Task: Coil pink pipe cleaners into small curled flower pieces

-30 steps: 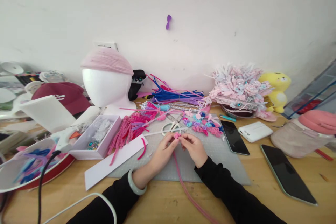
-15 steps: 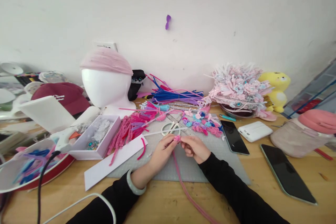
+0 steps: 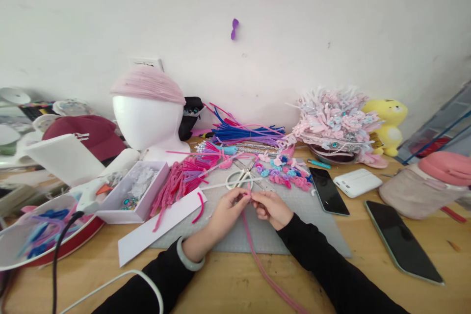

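Both hands meet over a grey cutting mat point(image 3: 320, 235), pinching one pink pipe cleaner point(image 3: 253, 255). My left hand point(image 3: 228, 213) is closed, thumb and forefinger gripping its upper end. Fingertips of my right hand point(image 3: 273, 207) press together on the same small twisted part, which they mostly hide. From there the long pink stem trails down toward the table's front edge. Just beyond the fingertips lie scissors point(image 3: 235, 181) with pale handles. A short dark-pink pipe cleaner piece point(image 3: 199, 208) rests left of my left hand, partly on a white card point(image 3: 158, 230).
Bundled pipe cleaners point(image 3: 243, 133) and small twisted flowers point(image 3: 283, 172) lie behind the hands. Left are a white box of beads point(image 3: 147, 213), a glue gun point(image 3: 90, 196) and a foam head point(image 3: 147, 125). Two phones point(image 3: 401, 240), a power bank point(image 3: 357, 183) and a decorated headpiece point(image 3: 334, 122) are right.
Fingertips have closed in over the small pink twist, so less of it shows. Both hands stay in nearly the same place, and the view has shifted very slightly.
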